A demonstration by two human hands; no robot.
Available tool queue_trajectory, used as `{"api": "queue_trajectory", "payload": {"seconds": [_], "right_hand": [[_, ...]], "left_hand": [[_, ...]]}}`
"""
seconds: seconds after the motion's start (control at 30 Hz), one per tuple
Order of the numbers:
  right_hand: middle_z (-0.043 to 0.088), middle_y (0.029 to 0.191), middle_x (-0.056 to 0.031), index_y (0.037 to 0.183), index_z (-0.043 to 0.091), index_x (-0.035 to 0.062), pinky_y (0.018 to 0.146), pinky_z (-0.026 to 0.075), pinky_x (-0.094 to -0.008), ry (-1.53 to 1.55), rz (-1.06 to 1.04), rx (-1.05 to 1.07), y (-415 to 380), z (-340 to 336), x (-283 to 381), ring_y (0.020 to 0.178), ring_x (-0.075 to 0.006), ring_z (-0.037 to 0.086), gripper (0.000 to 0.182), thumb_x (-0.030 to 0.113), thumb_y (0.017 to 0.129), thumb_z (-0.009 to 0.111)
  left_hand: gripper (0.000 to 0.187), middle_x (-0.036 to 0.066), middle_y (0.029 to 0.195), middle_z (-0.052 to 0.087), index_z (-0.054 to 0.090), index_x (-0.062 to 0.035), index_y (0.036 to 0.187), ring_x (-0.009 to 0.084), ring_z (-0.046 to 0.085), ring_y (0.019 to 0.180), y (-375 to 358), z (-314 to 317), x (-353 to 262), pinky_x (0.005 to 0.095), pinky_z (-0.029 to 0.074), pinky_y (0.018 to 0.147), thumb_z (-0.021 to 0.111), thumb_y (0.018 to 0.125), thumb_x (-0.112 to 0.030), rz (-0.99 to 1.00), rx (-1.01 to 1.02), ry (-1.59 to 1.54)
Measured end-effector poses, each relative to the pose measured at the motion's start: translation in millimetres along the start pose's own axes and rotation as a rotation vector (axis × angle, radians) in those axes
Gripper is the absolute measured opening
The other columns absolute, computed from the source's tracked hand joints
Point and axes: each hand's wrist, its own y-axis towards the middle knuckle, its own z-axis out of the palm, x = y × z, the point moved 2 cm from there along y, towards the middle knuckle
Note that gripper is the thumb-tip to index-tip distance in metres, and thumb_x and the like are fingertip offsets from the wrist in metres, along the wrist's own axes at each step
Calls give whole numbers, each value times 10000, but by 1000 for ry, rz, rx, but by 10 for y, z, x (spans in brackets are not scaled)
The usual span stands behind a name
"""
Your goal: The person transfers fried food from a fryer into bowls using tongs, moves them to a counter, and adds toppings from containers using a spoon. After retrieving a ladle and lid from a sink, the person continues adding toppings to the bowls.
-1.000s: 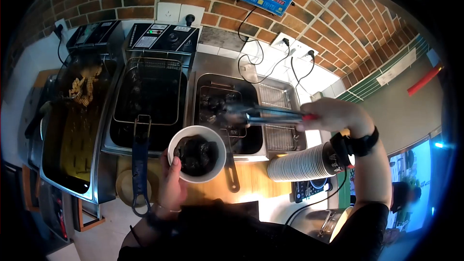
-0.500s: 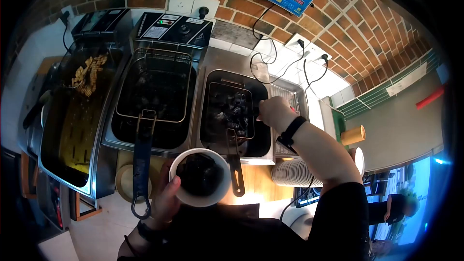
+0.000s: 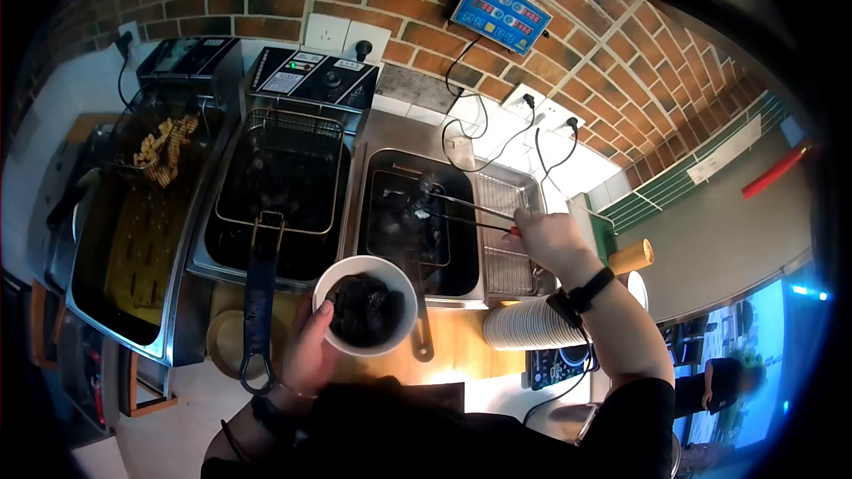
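Note:
My left hand [image 3: 307,350] grips a white bowl [image 3: 410,288] by its side, thumb at the rim. Dark chunks of food [image 3: 366,309] lie inside the bowl. My right hand [image 3: 557,245] is closed around tongs [image 3: 479,207] with a red grip. Their arms reach left into the right-hand fryer basket [image 3: 450,253], where the tips are at more dark pieces [image 3: 404,215]. The basket's perforated handle [image 3: 424,341] sticks out toward me, just right of the bowl.
A middle fryer holds a basket with a dark blue handle [image 3: 260,302]. Golden food [image 3: 167,151] sits in a strainer over the left fryer's oil [image 3: 133,270]. Stacked plates [image 3: 532,326] and a wire rack [image 3: 508,239] are at right. A person [image 3: 717,385] stands in the background.
My right hand has drawn back to the right from over the basket, so the tongs now show. The bowl is still in my left hand, and the head view has shifted slightly.

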Motion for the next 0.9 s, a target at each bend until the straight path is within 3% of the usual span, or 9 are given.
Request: {"api": "queue_trajectory", "payload": {"seconds": [0.23, 0.4, 0.47, 0.5, 0.63, 0.7, 0.73, 0.77, 0.9], "right_hand": [[580, 655, -53, 776, 528, 94, 490, 474, -338, -70, -95, -449, -679, -684, 15, 550, -236, 605, 369, 443, 810, 644], [551, 632, -42, 782, 524, 100, 476, 466, -336, -69, -186, -436, -1017, -993, 334, 534, -233, 590, 347, 424, 812, 644], [594, 679, -39, 835, 543, 112, 480, 487, -337, 8, -262, -308, -1053, -1054, 534, 561, -244, 612, 206, 300, 843, 628], [605, 707, -59, 865, 566, 109, 550, 513, -363, 103, -231, -212, -1035, -996, 584, 631, -270, 627, 238, 340, 854, 620], [623, 747, -122, 848, 624, 57, 655, 526, -399, 283, -136, -6, -999, -918, 739, 729, -322, 631, 284, 340, 855, 620], [622, 703, -141, 872, 599, 45, 632, 525, -404, 312, -185, 33, -977, -856, 734, 697, -329, 640, 336, 380, 886, 576], [620, 658, -160, 897, 574, 34, 608, 524, -409, 339, -239, 71, -967, -830, 739, 665, -337, 650, 388, 419, 918, 532], [636, 704, -176, 919, 602, 16, 670, 519, -435, 349, -170, 274, -904, -902, 765, 705, -360, 650, 415, 423, 923, 520], [657, 776, -162, 930, 629, 23, 718, 513, -425, 371, -249, 318, -805, -1019, 664, 788, -334, 657, 323, 331, 905, 534]], "left_hand": [[423, 73, 1276, 482, 381, -114, 1262, 229, 497, 1191, 116, 204, -21, 455, 484, 941, 570, 947, -322, -16, -124, 71], [444, 68, 1262, 485, 375, -126, 1271, 219, 504, 1171, 235, 313, 8, 466, 490, 927, 564, 945, -361, 53, -117, 92], [441, 68, 1243, 496, 378, -111, 1265, 216, 518, 1149, 248, 376, 0, 465, 498, 913, 571, 943, -342, 62, -126, 32], [424, 70, 1218, 509, 384, -105, 1259, 204, 533, 1119, 257, 386, -8, 431, 508, 899, 604, 928, -254, 74, -128, -3], [427, 70, 1201, 516, 390, -106, 1252, 192, 539, 1095, 270, 348, 58, 390, 512, 892, 627, 901, -159, 198, -71, 62], [441, 66, 1182, 521, 392, -102, 1247, 180, 540, 1081, 266, 359, 82, 352, 512, 886, 638, 881, -108, 218, -61, 88], [441, 66, 1182, 521, 392, -102, 1247, 180, 540, 1081, 267, 359, 109, 352, 512, 886, 638, 881, -108, 210, -60, 90], [438, 63, 1181, 521, 391, -100, 1246, 177, 538, 1081, 270, 352, 143, 348, 513, 882, 637, 883, -116, 211, -73, 106], [444, 56, 1176, 516, 390, -97, 1246, 171, 533, 1079, 345, 295, 226, 339, 511, 874, 646, 891, -169, 138, -152, 105]]}}
